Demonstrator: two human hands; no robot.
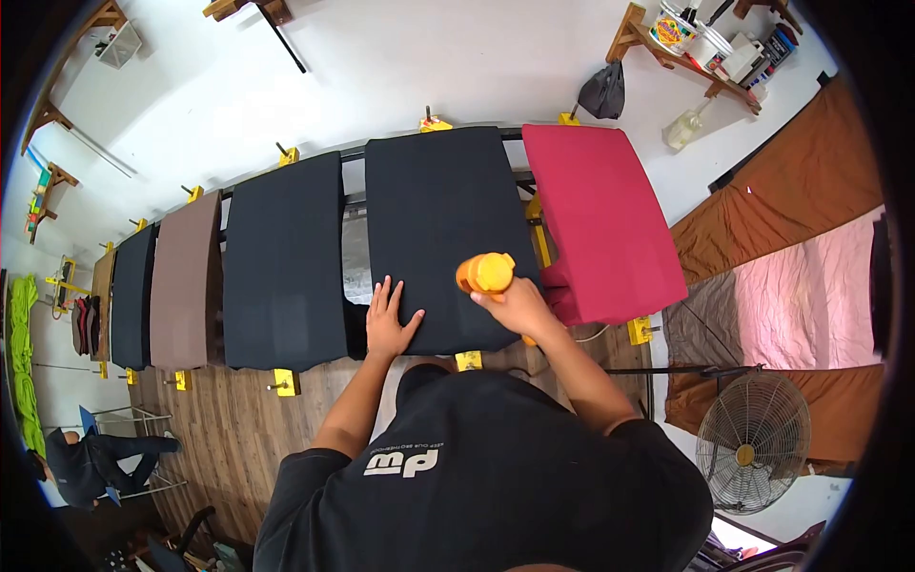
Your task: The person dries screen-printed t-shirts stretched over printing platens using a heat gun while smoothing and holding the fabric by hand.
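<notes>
My right hand [519, 307] is wrapped round the handle of an orange and yellow heat gun [487, 275]. The tool is over the lower right part of a black shirt [438, 210] stretched flat on a board; its front end is hidden from me. With fingers spread, my left hand [386, 322] lies flat on the same black cloth near its lower left edge. To the right, a crimson shirt [605, 219] covers the neighbouring board, its cloth bunched beside my right hand. Another black shirt [286, 262] is stretched on the board to the left.
Farther left, a brown shirt [186, 286] and more covered boards continue the row, held by yellow brackets [286, 382]. A large fan [753, 443] stands at right. A wall shelf [696, 67] holds tubs and bottles. Another person [91, 467] sits at lower left.
</notes>
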